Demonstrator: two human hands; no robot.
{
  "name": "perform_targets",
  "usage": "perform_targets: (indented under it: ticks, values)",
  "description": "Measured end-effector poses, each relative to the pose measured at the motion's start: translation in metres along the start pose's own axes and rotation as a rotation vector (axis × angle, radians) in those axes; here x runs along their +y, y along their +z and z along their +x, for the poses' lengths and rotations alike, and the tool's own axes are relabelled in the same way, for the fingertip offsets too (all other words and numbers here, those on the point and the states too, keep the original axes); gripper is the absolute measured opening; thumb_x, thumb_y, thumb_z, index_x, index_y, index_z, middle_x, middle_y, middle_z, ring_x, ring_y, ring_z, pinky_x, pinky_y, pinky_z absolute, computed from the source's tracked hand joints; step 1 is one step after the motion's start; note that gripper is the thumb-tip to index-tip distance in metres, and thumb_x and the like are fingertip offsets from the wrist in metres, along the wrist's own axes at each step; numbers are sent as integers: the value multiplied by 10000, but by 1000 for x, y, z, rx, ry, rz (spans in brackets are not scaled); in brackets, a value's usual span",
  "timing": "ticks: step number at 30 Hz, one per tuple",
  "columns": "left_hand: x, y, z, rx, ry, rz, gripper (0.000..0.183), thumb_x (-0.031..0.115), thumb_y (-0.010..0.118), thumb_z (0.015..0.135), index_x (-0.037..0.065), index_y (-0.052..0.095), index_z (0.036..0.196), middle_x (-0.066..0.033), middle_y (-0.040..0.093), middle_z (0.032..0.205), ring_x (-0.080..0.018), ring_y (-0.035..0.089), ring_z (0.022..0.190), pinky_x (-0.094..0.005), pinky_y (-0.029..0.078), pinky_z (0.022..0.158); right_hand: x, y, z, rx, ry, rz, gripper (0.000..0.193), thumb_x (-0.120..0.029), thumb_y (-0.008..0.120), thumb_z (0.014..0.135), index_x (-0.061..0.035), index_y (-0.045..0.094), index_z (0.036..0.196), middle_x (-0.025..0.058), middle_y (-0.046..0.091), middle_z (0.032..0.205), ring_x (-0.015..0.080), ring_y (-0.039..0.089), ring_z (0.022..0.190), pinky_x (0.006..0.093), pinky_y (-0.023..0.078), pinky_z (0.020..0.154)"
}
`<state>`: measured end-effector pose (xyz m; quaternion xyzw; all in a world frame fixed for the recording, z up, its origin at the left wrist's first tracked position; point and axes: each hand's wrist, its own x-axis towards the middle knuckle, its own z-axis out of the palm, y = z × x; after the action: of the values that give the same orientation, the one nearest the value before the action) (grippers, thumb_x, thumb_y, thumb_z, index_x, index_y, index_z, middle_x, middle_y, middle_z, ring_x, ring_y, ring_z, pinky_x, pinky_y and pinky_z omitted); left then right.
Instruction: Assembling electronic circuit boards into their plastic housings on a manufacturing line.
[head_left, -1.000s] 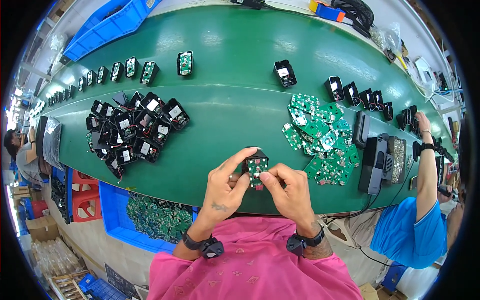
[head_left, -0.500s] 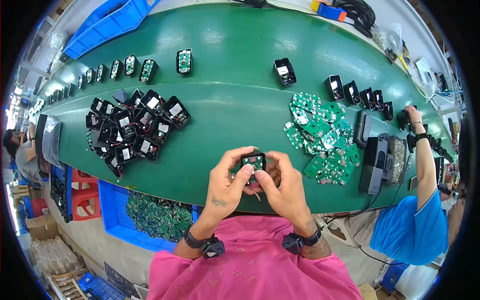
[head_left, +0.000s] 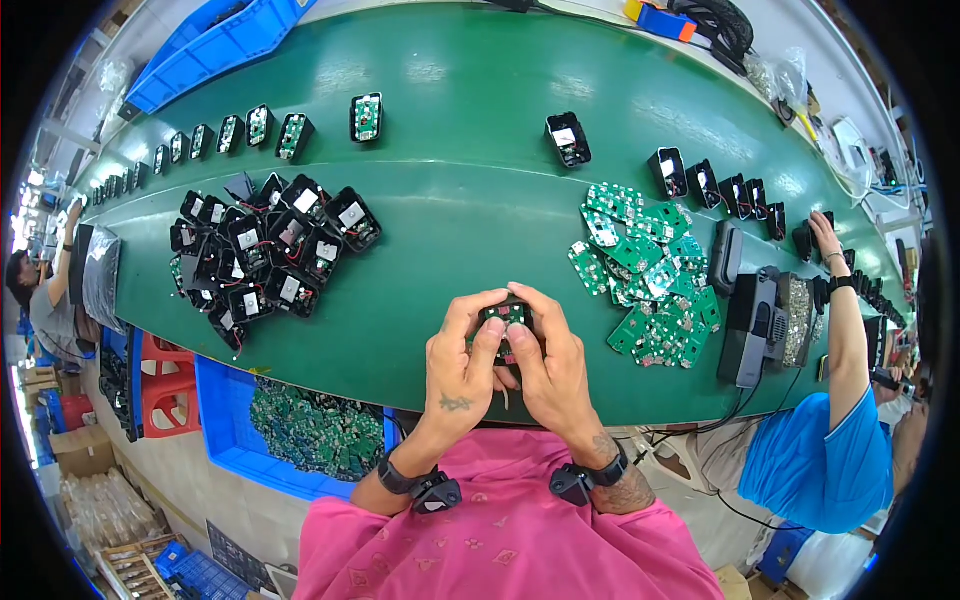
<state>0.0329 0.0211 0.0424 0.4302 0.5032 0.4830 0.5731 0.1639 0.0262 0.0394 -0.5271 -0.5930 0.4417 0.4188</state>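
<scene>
Currently, the black housing (head_left: pixel 503 303) is held at the near edge of the green workbench (head_left: pixel 450 230), directly in front of the person. The left hand (head_left: pixel 460 375) is curled around one side, its thumb flat on the green circuit board (head_left: pixel 508 315) in the housing mouth. The right hand (head_left: pixel 552 372) closes on the opposite side in the same manner, thumb beside thumb.

Step in hand (judged): seating the board by thumb pressure. The thumbs cover much of the board; whether it is fully seated cannot be told.

The next move appears to call for even pressure on both sides, with the housing kept supported from beneath.

Positions relative to the hands: heaped black housings (head_left: pixel 290 290), 10 o'clock; loose circuit boards (head_left: pixel 640 250), 2 o'clock; housing with a fitted board (head_left: pixel 367 118), 11 o'clock, standing apart.
</scene>
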Motion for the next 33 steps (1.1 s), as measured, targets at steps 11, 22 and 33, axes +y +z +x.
perform_targets:
  ticks: [11,22,33]
  values:
    - [-2,-27,35,136,11,-94,459,240,520,1034,36,409,1430,-174,646,1190,-179,705,696,-256,568,540,-1,9,66,-149,-69,-73,343,-115,565,976,-50,551,1313,111,652,887,142,633,773,301,519,715]
    - [-25,-23,31,197,221,212,418,70,558,972,-29,448,1363,-176,668,1137,-161,697,672,-254,555,576,14,62,273,114,-16,-447,358,-192,611,933,32,576,1210,230,716,887,331,723,751,447,567,743]
    - [-26,-29,32,142,280,298,341,60,585,950,-34,530,1272,-162,683,1086,-147,693,662,-240,559,591,-14,-56,199,279,-253,-1139,536,-262,779,776,-20,570,1206,211,633,1105,417,572,1053,487,499,910]
